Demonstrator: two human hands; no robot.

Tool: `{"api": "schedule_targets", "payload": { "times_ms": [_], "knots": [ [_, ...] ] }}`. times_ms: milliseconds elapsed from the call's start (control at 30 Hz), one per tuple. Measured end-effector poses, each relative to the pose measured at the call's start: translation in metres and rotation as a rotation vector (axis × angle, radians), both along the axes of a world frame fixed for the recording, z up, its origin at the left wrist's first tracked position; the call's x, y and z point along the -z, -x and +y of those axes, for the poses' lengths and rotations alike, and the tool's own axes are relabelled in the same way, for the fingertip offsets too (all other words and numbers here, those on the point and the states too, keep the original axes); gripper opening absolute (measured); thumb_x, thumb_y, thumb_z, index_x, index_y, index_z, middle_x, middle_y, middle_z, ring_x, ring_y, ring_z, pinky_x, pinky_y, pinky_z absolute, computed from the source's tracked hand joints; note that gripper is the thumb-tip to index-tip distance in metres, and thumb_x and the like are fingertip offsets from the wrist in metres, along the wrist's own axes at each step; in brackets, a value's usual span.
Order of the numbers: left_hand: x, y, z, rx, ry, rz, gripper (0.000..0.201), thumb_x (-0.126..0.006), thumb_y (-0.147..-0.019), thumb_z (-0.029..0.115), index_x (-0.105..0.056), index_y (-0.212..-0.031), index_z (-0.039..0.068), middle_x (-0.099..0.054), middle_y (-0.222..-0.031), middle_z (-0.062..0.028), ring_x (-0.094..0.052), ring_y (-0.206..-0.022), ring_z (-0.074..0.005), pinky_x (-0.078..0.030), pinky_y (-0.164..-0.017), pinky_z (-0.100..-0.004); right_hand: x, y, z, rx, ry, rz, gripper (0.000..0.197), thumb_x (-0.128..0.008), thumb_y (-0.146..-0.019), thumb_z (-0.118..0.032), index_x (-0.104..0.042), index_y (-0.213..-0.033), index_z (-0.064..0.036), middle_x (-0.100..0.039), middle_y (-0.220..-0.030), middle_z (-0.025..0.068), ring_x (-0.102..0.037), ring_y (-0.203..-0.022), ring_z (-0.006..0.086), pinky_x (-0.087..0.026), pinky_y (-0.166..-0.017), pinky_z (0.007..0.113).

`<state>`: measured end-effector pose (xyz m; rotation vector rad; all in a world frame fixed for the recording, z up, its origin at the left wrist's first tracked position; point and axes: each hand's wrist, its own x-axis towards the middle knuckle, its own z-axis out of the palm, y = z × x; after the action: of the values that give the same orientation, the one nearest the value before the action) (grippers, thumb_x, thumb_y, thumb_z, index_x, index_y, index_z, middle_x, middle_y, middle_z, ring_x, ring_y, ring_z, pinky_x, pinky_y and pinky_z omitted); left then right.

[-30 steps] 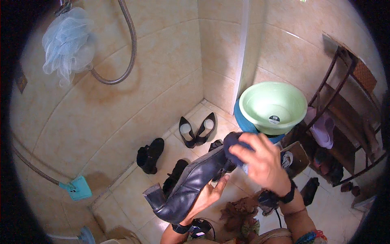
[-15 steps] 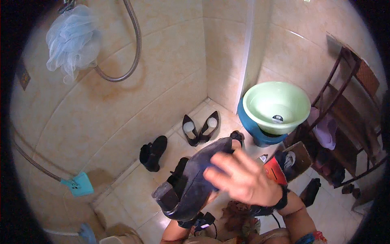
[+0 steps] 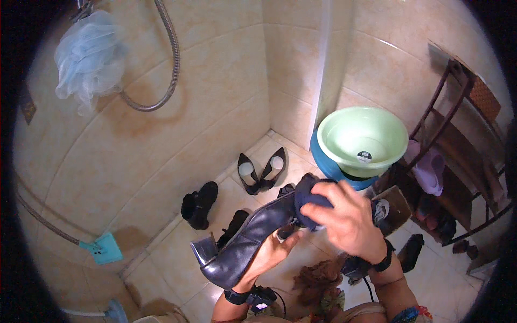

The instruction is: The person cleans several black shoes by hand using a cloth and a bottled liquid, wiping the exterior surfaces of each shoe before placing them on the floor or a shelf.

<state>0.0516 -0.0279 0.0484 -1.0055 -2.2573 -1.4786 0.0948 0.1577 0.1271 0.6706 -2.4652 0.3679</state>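
A black leather shoe [image 3: 245,237] with a block heel lies tilted across my left hand [image 3: 272,253], its heel toward the lower left. My left fingers go under and behind the shoe, partly hidden, with the thumb out to the right. In my right hand [image 3: 353,220] is a bunched dark blue cloth [image 3: 311,202], pressed at the shoe's upper right end, which it covers. Just beyond, on the floor, stand a pair of black pointed shoes [image 3: 262,171] with pale insoles and a black ankle boot [image 3: 200,205]. Another black boot [image 3: 235,226] is partly hidden behind the held shoe.
A pale green basin [image 3: 362,134] rests on a blue tub [image 3: 325,160] in the corner. At right stands a dark rack [image 3: 458,140] holding lilac footwear [image 3: 429,169]. A cardboard box [image 3: 396,207], brown cloth [image 3: 318,280], blue bath puff [image 3: 89,59] and shower hose [image 3: 173,59] are around.
My right hand has moved with the cloth from the shoe's side to its upper right end. The shoe has shifted slightly left, and more of my left hand shows.
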Motion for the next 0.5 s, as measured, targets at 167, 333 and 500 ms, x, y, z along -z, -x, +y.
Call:
{"api": "schedule_targets", "payload": {
  "times_ms": [167,333,500],
  "knots": [
    [-0.006,-0.008,0.002,-0.148,0.219,0.117,0.040,-0.074,-0.073,0.015,-0.061,-0.109,0.007,-0.065,-0.081,-0.0107,-0.062,-0.070,-0.0303,-0.050,-0.065,-0.0385,0.005,-0.009,-0.020,0.133,-0.246,0.043,0.026,-0.063,-0.068,-0.015,-0.065,-0.094,-0.0101,-0.054,-0.105,0.0088,-0.052,-0.085,0.0243,-0.052,-0.056,0.025],
    [-0.023,-0.010,0.008,-0.132,0.118,0.013,0.036,-0.071,-0.076,0.009,-0.061,-0.110,0.004,-0.066,-0.087,-0.0134,-0.064,-0.077,-0.0300,-0.051,-0.068,-0.0373,0.010,0.009,-0.007,0.274,-0.306,-0.007,0.023,-0.065,-0.070,-0.017,-0.063,-0.090,-0.0063,-0.048,-0.100,0.0084,-0.053,-0.084,0.0238,-0.052,-0.054,0.026],
    [-0.008,-0.003,0.003,0.114,0.077,-0.714,0.042,-0.063,-0.077,-0.006,-0.057,-0.119,-0.001,-0.064,-0.114,-0.0120,-0.058,-0.108,-0.0194,-0.044,-0.094,-0.0331,0.016,-0.011,-0.028,0.261,-0.418,0.355,0.028,-0.062,-0.072,-0.018,-0.067,-0.099,-0.0122,-0.058,-0.103,0.0082,-0.049,-0.069,0.0193,-0.043,-0.051,0.024]
  ]
}}
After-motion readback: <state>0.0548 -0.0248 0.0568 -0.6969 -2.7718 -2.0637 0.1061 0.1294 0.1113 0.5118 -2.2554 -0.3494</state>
